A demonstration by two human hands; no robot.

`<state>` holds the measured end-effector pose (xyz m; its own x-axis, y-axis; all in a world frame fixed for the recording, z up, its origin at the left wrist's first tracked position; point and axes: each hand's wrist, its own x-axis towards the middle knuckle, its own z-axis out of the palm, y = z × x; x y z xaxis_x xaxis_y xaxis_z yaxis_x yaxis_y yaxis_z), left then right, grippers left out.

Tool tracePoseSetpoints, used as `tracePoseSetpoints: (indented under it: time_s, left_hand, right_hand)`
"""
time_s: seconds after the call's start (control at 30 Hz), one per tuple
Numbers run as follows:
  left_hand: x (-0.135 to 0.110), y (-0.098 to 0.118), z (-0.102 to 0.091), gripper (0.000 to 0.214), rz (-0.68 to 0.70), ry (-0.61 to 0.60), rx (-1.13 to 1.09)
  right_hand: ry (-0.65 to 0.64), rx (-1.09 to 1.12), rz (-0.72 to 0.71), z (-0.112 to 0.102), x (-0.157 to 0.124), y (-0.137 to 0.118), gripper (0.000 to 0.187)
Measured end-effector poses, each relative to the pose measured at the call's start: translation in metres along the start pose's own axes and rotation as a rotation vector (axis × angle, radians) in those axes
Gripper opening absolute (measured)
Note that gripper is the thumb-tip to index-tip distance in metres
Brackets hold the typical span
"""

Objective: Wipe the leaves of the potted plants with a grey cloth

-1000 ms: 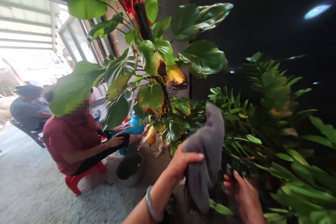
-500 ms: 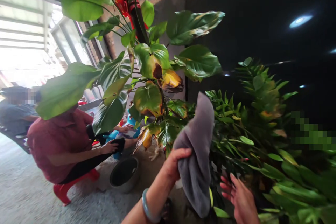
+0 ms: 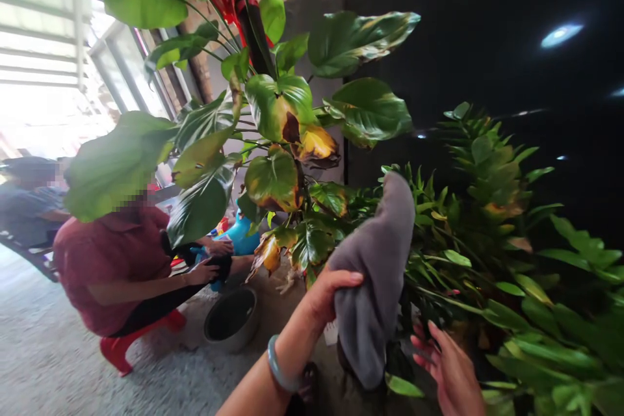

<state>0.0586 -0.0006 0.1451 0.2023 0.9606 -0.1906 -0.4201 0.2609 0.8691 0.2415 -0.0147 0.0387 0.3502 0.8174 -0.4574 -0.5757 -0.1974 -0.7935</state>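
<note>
A grey cloth is bunched upright in my left hand, with the thumb pressed over its near side and the other fingers hidden behind it. A pale bangle circles that wrist. To the right of the cloth, my right hand is held with its fingers apart and nothing in it, close to the low green plant. Behind the cloth rises a tall potted plant with broad leaves, several of them yellow and brown at the edges.
A person in a red shirt sits on a red stool at the left. A grey bucket stands on the concrete floor beside the person. A dark glossy wall closes off the right. Another seated person is farther back.
The cloth and my left hand have shifted slightly right, and the cloth's top leans more to the right. My right hand has hardly moved. The view has shifted a little.
</note>
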Motion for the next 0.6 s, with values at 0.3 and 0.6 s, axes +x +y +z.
tracePoseSetpoints:
  time_s: [0.3, 0.6]
  left_hand:
    - [-0.037, -0.015, -0.02, 0.043, -0.129, -0.172, 0.055]
    - [-0.008, -0.036, -0.013, 0.041, -0.056, 0.036, 0.143]
  right_hand:
    - [-0.036, -0.023, 0.044, -0.008, -0.003, -0.002, 0.047]
    - [-0.027, -0.033, 0.028, -0.002, -0.001, 0.001, 0.052]
